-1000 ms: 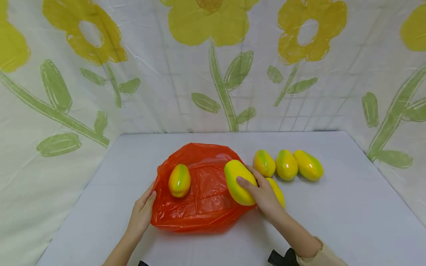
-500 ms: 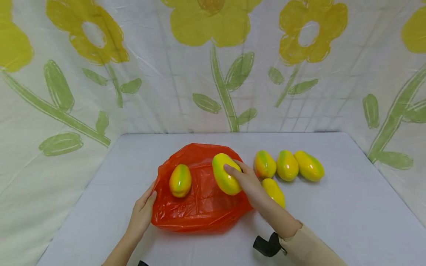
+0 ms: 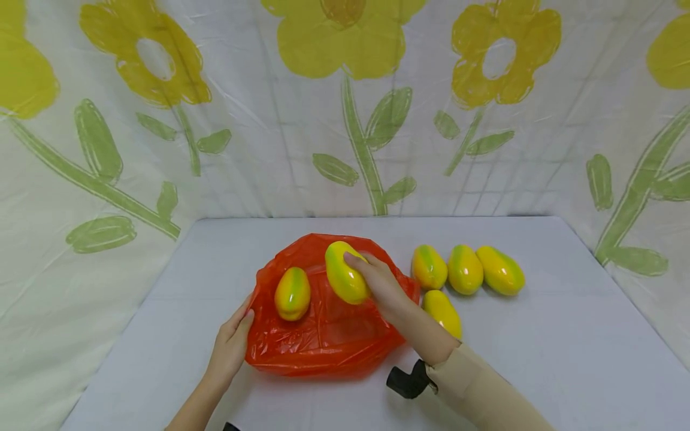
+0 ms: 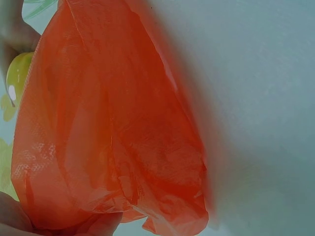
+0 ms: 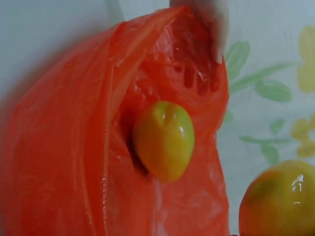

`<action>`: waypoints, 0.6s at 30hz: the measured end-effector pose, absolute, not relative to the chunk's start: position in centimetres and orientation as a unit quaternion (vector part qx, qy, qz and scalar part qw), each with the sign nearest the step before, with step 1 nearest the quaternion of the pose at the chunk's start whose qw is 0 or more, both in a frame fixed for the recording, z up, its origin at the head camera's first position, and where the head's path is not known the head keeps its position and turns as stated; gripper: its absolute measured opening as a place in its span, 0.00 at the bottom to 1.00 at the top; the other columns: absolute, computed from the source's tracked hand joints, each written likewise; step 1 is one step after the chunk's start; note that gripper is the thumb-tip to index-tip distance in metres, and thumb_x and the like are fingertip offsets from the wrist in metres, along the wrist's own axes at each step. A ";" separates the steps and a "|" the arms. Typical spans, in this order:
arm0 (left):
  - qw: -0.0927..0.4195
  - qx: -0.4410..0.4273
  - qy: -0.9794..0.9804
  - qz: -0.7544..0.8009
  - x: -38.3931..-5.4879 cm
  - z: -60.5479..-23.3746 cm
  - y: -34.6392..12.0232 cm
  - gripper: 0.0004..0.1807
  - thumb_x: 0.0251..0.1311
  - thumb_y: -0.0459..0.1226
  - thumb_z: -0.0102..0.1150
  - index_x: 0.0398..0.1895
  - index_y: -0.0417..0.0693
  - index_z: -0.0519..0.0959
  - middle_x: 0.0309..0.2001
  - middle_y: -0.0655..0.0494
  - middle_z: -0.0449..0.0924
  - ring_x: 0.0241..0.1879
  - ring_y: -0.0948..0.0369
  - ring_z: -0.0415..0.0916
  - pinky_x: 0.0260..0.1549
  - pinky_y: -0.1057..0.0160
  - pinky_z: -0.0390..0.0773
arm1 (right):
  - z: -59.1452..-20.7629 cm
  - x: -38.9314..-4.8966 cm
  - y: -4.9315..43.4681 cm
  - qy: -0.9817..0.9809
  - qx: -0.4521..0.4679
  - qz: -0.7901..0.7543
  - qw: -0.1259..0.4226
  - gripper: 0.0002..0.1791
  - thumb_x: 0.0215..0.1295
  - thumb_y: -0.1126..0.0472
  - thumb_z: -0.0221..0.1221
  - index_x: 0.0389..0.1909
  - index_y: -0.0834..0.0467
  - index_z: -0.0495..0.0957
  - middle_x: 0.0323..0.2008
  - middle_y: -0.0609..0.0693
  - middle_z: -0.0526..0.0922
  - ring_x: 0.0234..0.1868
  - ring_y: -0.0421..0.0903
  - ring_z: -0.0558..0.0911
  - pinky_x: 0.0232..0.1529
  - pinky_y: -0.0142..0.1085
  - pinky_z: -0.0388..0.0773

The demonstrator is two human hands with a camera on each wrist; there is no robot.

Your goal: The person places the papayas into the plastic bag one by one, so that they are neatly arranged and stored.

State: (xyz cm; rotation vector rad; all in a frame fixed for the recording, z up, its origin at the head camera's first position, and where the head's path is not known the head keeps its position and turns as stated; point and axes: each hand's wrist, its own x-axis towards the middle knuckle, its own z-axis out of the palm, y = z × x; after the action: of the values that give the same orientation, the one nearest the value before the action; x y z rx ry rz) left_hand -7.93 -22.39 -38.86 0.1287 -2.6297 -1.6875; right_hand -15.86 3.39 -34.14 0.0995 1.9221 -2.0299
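Note:
A red plastic bag (image 3: 345, 335) lies spread on the table with its mouth facing up. My left hand (image 3: 230, 347) grips the bag's left rim, thumb on the near side and fingers behind the film, which show through it in the right wrist view. One yellow-green papaya (image 3: 293, 293) rests inside the bag, at the left. Over the bag's opening my right hand (image 3: 380, 287) holds another papaya (image 3: 345, 274), thumb on top, its other fingers mostly hidden. That held papaya (image 5: 278, 201) shows at the lower right in the right wrist view.
To the right of the bag, three papayas (image 3: 465, 269) stand in a row on the white table (image 3: 560, 353). Another papaya (image 3: 443, 314) lies nearer, partly behind the right forearm. A flower-printed curtain (image 3: 242, 167) hangs behind the table.
My right hand has carried its papaya leftward and slightly farther back, from the bag's right rim to over its opening. The left hand stays on the rim.

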 end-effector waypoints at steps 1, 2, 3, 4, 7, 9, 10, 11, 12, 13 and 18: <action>0.007 0.041 -0.841 -0.540 -7.9 -38.9 -22.4 0.27 0.77 0.37 0.35 0.74 0.35 0.54 0.73 0.38 0.53 0.72 0.41 0.49 0.67 0.42 0.56 | -34.2 -16.0 3.2 0.676 0.035 -0.717 0.170 0.26 0.70 0.46 0.55 0.60 0.59 0.70 0.41 0.53 0.77 0.38 0.47 0.76 0.41 0.34 0.78; 0.006 0.042 -0.841 -0.540 -7.9 -38.9 -22.4 0.27 0.77 0.37 0.35 0.74 0.36 0.54 0.73 0.38 0.53 0.72 0.41 0.49 0.67 0.42 0.56 | -34.2 -16.1 3.0 0.675 0.036 -0.717 0.169 0.25 0.70 0.46 0.55 0.59 0.59 0.71 0.40 0.53 0.77 0.38 0.47 0.76 0.41 0.34 0.78; 0.005 0.042 -0.841 -0.539 -7.9 -38.9 -22.4 0.27 0.77 0.38 0.35 0.74 0.36 0.53 0.73 0.38 0.53 0.72 0.41 0.49 0.67 0.42 0.56 | -34.2 -16.1 2.8 0.675 0.036 -0.718 0.167 0.25 0.69 0.46 0.55 0.58 0.60 0.71 0.40 0.53 0.77 0.37 0.47 0.77 0.40 0.34 0.78; 0.005 0.042 -0.841 -0.539 -7.9 -38.8 -22.4 0.27 0.77 0.38 0.34 0.74 0.36 0.53 0.73 0.38 0.53 0.72 0.41 0.50 0.66 0.42 0.56 | -34.2 -16.2 2.6 0.675 0.035 -0.718 0.165 0.24 0.69 0.46 0.56 0.57 0.60 0.72 0.39 0.53 0.77 0.37 0.47 0.77 0.40 0.33 0.79; 0.003 0.042 -0.841 -0.540 -8.0 -38.8 -22.4 0.27 0.77 0.38 0.34 0.74 0.36 0.53 0.73 0.38 0.53 0.72 0.41 0.50 0.66 0.43 0.57 | -34.2 -16.5 2.1 0.679 0.025 -0.716 0.158 0.24 0.69 0.46 0.56 0.54 0.61 0.73 0.37 0.53 0.78 0.35 0.46 0.77 0.38 0.33 0.79; 0.005 0.040 -0.841 -0.540 -8.0 -38.9 -22.4 0.27 0.77 0.38 0.34 0.74 0.36 0.54 0.73 0.38 0.53 0.72 0.41 0.50 0.66 0.43 0.56 | -34.2 -16.6 1.9 0.683 0.021 -0.713 0.155 0.24 0.69 0.46 0.56 0.54 0.61 0.74 0.36 0.52 0.77 0.34 0.46 0.77 0.37 0.32 0.78; 0.005 0.041 -0.840 -0.541 -8.0 -38.9 -22.4 0.27 0.77 0.37 0.35 0.74 0.36 0.54 0.73 0.38 0.53 0.72 0.41 0.50 0.66 0.44 0.56 | -34.3 -16.7 1.7 0.685 0.018 -0.712 0.155 0.25 0.69 0.45 0.56 0.54 0.62 0.74 0.36 0.52 0.77 0.34 0.46 0.77 0.37 0.32 0.78; 0.006 0.041 -0.840 -0.541 -8.0 -38.9 -22.4 0.26 0.77 0.37 0.35 0.74 0.36 0.54 0.73 0.38 0.53 0.72 0.41 0.50 0.67 0.44 0.56 | -34.3 -16.7 1.6 0.687 0.017 -0.710 0.154 0.25 0.69 0.45 0.56 0.54 0.62 0.74 0.36 0.52 0.77 0.34 0.45 0.77 0.37 0.32 0.78; 0.006 0.041 -0.840 -0.541 -8.0 -38.8 -22.4 0.26 0.77 0.37 0.35 0.74 0.36 0.54 0.73 0.38 0.53 0.72 0.42 0.50 0.66 0.44 0.56 | -34.3 -16.8 1.5 0.688 0.017 -0.709 0.153 0.26 0.69 0.45 0.56 0.55 0.62 0.74 0.36 0.52 0.77 0.35 0.45 0.77 0.37 0.32 0.78; 0.005 0.042 -0.840 -0.541 -8.1 -38.8 -22.4 0.26 0.77 0.37 0.35 0.74 0.36 0.54 0.73 0.38 0.53 0.72 0.42 0.50 0.67 0.44 0.57 | -34.3 -16.9 1.4 0.689 0.017 -0.708 0.153 0.26 0.69 0.45 0.56 0.56 0.62 0.74 0.36 0.52 0.77 0.35 0.45 0.76 0.38 0.32 0.78; 0.008 0.041 -0.842 -0.538 -8.2 -38.8 -22.4 0.27 0.77 0.38 0.35 0.74 0.35 0.53 0.73 0.38 0.52 0.72 0.41 0.49 0.67 0.43 0.56 | -34.1 -17.1 0.9 0.687 0.028 -0.709 0.156 0.29 0.69 0.45 0.56 0.61 0.61 0.71 0.37 0.52 0.77 0.37 0.46 0.76 0.39 0.32 0.77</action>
State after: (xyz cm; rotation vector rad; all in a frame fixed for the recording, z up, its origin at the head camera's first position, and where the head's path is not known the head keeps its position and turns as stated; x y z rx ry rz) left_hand -8.18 -22.39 -38.76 0.1284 -2.6311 -1.6834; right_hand -17.14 0.90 -34.08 0.0804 1.9658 -2.0309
